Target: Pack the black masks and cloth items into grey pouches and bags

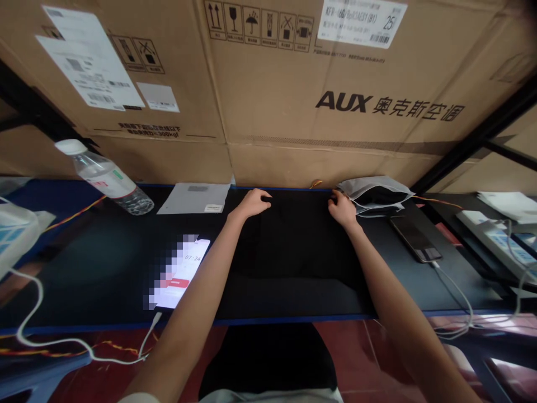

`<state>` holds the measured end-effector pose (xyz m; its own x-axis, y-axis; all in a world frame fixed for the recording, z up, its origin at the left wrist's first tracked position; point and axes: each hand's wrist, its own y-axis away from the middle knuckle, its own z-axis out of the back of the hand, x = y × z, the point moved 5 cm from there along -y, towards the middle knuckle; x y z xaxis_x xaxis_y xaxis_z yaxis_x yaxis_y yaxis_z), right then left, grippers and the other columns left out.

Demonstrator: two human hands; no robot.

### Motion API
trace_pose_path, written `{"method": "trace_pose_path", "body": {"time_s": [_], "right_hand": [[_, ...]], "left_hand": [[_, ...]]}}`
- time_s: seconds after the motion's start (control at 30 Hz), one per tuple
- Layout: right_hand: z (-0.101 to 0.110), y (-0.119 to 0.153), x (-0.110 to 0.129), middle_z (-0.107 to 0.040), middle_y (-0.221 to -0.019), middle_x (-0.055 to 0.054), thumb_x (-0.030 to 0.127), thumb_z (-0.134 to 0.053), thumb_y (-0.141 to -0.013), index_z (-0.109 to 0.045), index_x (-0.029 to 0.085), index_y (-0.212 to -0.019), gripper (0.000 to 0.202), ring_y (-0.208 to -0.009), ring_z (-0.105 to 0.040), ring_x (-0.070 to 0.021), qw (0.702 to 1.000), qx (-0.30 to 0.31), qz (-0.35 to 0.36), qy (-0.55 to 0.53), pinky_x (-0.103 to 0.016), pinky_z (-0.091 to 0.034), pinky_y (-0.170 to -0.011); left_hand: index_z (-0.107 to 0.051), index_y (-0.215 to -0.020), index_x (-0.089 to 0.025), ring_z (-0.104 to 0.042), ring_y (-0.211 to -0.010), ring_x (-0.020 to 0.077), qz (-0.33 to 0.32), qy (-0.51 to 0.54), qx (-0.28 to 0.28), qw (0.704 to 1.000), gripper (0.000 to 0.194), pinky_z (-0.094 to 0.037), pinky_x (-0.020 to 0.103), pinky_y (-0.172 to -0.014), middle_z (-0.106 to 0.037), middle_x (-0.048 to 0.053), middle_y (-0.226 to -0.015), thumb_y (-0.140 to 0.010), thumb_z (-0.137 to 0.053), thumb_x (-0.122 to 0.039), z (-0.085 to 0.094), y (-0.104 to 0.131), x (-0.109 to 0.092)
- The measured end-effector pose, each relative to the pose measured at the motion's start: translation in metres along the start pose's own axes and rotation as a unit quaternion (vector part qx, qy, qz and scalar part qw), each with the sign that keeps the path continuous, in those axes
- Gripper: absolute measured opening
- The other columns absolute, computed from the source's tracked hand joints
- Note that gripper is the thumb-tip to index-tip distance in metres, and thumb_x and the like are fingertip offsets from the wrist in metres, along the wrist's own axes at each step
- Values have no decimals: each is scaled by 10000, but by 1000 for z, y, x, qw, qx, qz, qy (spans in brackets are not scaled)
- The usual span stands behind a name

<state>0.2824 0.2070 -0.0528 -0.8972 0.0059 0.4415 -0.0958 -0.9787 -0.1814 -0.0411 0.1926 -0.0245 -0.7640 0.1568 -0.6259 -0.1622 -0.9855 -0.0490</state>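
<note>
Well, the left hand (253,204), just left of centre in the upper middle of the frame, looks released, its fingers loosely bent and a gap showing between thumb and forefinger. The right hand (343,210), right of centre, has its fingers curled under; whether it grasps anything I cannot tell. Between and below them lies what appears to be a smooth black fabric sheet (293,240), spread over the dark tabletop (104,246) with blue edging. It looks largely laid out, though faint creases near its lower edge suggest it is not wholly flat; no folding shows.

Just beside the right hand, perhaps touching it, a pale grey plastic bag (380,182) gapes open, its interior dark; whether it is filled I cannot tell. Left of the left hand, a flat pale grey packet with a small white label (195,198) lies unheld and looks closed.

Farther out, a lit smartphone (188,271) sits lower left, partly pixelated, and a dark-screened phone (415,239) with a white cable lies at right. A clear plastic bottle with a white cap (111,178) is at left, and a large brown cardboard box (272,101) fills the upper frame
</note>
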Motion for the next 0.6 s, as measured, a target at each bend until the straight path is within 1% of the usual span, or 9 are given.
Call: {"method": "trace_pose_path", "body": {"time_s": [0.07,0.13,0.23,0.27,0.3,0.4,0.47,0.53,0.6], "right_hand": [[0,-3,-3,-707,-1300,-127,277,-536,-879,-610,176,-1392,528,-1192,-665,-323,1000,-10,-3,-15,-455,-518,-1037],[0,-5,-5,-712,-1246,-139,305,-579,-834,-663,181,-1302,491,-1147,-673,-327,999,-31,14,-29,-464,-523,-1022],[0,-7,-9,-713,-1125,-125,326,-603,-780,-701,209,-1079,335,-1086,-665,-320,994,-67,57,-64,-488,-513,-1020],[-1,-7,-10,-711,-1099,-116,324,-608,-763,-682,217,-1033,299,-1064,-660,-314,992,-74,67,-82,-491,-514,-1011],[-2,-8,-12,-709,-1091,-109,320,-615,-748,-654,221,-1027,298,-1043,-658,-304,989,-79,70,-106,-487,-518,-996],[-5,-11,-17,-716,-1096,-98,334,-636,-748,-548,209,-1182,460,-1008,-661,-265,973,-78,61,-206,-453,-528,-957],[-8,-14,-19,-726,-1051,-86,399,-654,-785,-491,194,-1275,555,-978,-669,-249,963,-69,48,-258,-442,-534,-938],[-9,-14,-19,-730,-1038,-89,488,-638,-838,-491,187,-1322,589,-952,-677,-254,963,-62,38,-260,-453,-544,-919],[-9,-14,-17,-726,-1133,-134,493,-582,-895,-521,170,-1351,562,-1020,-682,-280,975,-59,45,-211,-479,-540,-953]], "left_hand": [[-805,-1061,-158,-704,-1126,301,2,14,-33,999,315,-506,412,-1041,-778,131,-1167,-766,-698,-177,3,0,2],[-807,-1006,-164,-717,-1050,293,-8,53,-60,997,272,-523,417,-992,-790,114,-1091,-756,-702,-192,4,1,5],[-797,-932,-178,-716,-931,254,-24,131,-70,989,217,-538,392,-905,-792,69,-967,-736,-704,-183,3,2,9],[-793,-909,-179,-710,-905,243,-26,156,-69,985,199,-537,382,-886,-788,58,-933,-729,-709,-180,2,2,10],[-788,-892,-180,-704,-887,233,-27,178,-69,981,184,-534,374,-874,-783,49,-906,-724,-713,-176,2,2,11],[-782,-881,-173,-679,-834,208,-10,228,-73,971,173,-525,358,-848,-757,31,-829,-718,-725,-163,3,4,13],[-782,-885,-169,-657,-797,192,5,241,-78,967,175,-517,351,-835,-730,20,-781,-719,-730,-152,4,6,14],[-783,-884,-170,-634,-761,180,15,246,-80,966,171,-508,343,-814,-700,8,-736,-722,-731,-147,6,7,14],[-782,-883,-175,-616,-737,173,18,245,-83,966,170,-500,336,-789,-674,-1,-705,-725,-727,-144,7,7,15]]}}
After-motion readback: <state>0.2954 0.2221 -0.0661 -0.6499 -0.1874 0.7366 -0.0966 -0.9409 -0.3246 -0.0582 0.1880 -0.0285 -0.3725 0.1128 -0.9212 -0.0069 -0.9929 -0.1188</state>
